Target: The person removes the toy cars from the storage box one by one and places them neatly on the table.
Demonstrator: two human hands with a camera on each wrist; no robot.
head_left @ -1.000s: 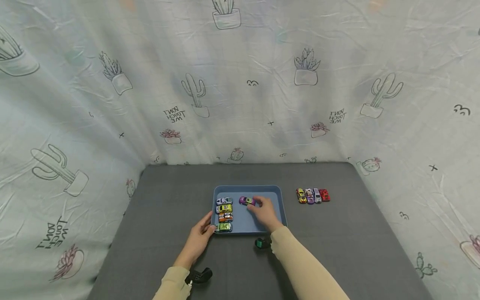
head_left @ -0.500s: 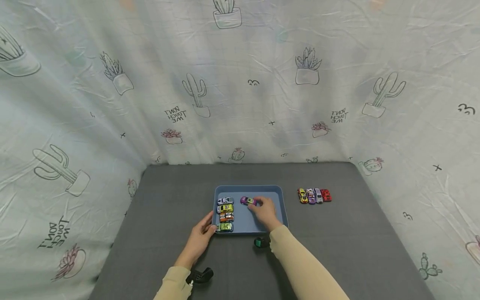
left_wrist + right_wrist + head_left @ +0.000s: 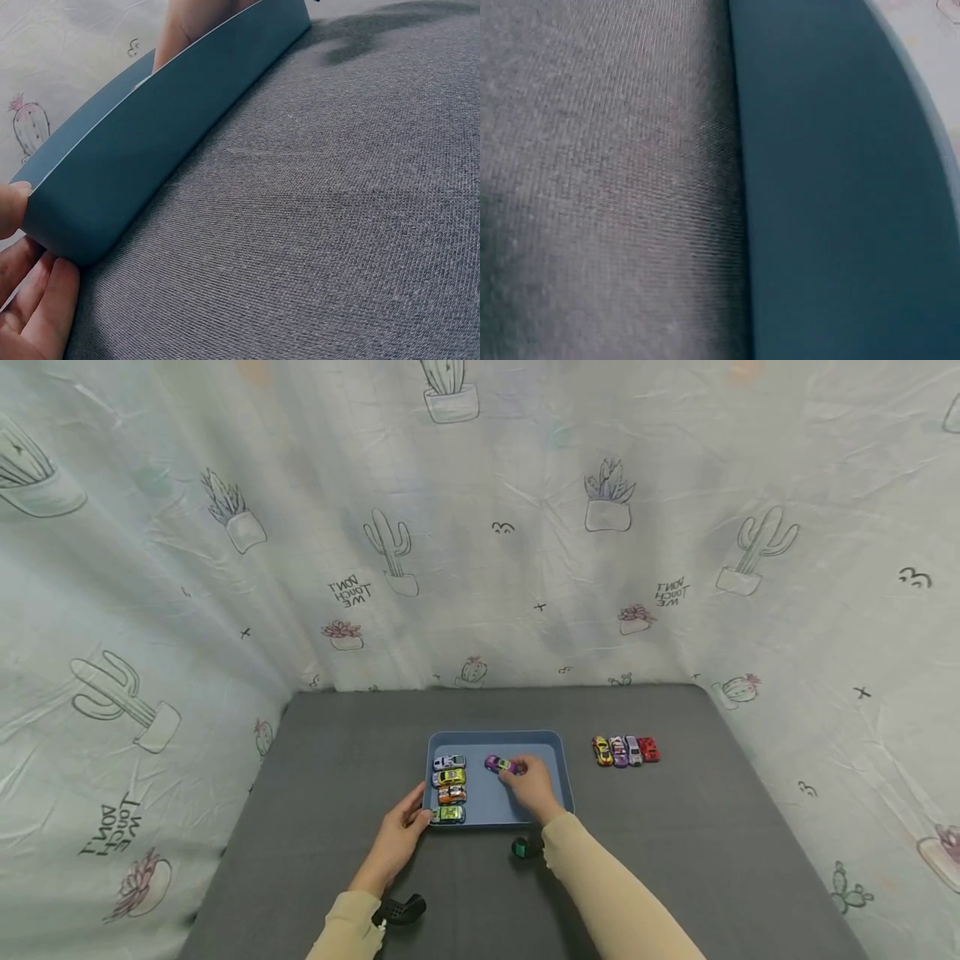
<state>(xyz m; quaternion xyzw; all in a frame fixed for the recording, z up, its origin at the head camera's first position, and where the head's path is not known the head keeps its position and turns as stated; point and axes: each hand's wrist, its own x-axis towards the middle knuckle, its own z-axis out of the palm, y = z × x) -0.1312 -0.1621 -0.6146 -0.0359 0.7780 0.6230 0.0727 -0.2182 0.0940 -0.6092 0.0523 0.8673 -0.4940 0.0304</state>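
Note:
Inside the shallow blue tray (image 3: 495,821), my right hand (image 3: 534,789) pinches a purple toy car (image 3: 501,765) between thumb and fingers. Down the tray's left side runs a column of toy cars: a silver one (image 3: 450,762), a yellow one (image 3: 450,777), an orange one (image 3: 452,794) and a green one (image 3: 448,814). My left hand (image 3: 399,837) grips the tray's near left corner. In the left wrist view its thumb lies on the rim, with the fingers (image 3: 54,307) against the outer wall. The right wrist view shows only tray wall (image 3: 840,187) and cloth, not the hand.
To the right of the tray, on the grey cloth-covered table (image 3: 637,860), several toy cars stand side by side, among them a yellow-and-red car (image 3: 602,752) and a red car (image 3: 649,750). A curtain (image 3: 480,568) with cactus drawings surrounds the table's back and sides.
The purple toy car, in my right hand's pinch, has shifted slightly right and nearer within the tray. My left hand has stayed at the tray's corner.

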